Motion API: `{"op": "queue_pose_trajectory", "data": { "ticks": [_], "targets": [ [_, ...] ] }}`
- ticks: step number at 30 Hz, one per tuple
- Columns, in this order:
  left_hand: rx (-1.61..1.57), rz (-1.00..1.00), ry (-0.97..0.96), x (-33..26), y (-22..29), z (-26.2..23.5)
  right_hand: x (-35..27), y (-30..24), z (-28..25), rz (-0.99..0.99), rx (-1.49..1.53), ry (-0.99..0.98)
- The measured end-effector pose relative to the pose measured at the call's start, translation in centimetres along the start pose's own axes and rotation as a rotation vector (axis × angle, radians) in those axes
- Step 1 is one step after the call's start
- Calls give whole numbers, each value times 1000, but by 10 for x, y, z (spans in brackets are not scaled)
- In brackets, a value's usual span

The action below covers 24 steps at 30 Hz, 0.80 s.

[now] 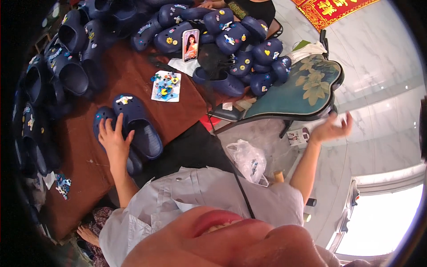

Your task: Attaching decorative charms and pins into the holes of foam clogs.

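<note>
My left hand [111,138] lies flat with fingers spread on a pair of navy blue clogs [141,124] on the brown table [84,160]. The nearer clog carries a white charm on its toe. My right hand [331,127] is raised in the air to the right, palm open and holding nothing, beside a chair with a teal floral cushion [307,89]. My grey shirt fills the lower middle of the view.
Piles of navy clogs with coloured charms [242,42] ring the table's back and left side [71,66]. A white card of charms [166,86] and a propped phone [190,44] sit mid-table. A clear plastic bag [249,160] lies on the marble floor. Another person [251,6] sits opposite.
</note>
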<state>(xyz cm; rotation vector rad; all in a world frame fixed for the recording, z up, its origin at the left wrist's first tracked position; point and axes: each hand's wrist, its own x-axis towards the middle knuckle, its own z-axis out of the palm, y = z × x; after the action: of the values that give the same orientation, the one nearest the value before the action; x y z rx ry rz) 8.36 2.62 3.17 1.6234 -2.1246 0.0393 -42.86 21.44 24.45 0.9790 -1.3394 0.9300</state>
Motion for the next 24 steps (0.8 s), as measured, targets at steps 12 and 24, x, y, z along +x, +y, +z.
{"op": "queue_pose_trajectory", "data": {
  "ticks": [12,24],
  "targets": [
    [35,22,155,-7,5,23,-12,-164,63,-160,511,305],
    [7,48,166,-10,-1,18,-5,-173,71,-82,713,619]
  ]
}}
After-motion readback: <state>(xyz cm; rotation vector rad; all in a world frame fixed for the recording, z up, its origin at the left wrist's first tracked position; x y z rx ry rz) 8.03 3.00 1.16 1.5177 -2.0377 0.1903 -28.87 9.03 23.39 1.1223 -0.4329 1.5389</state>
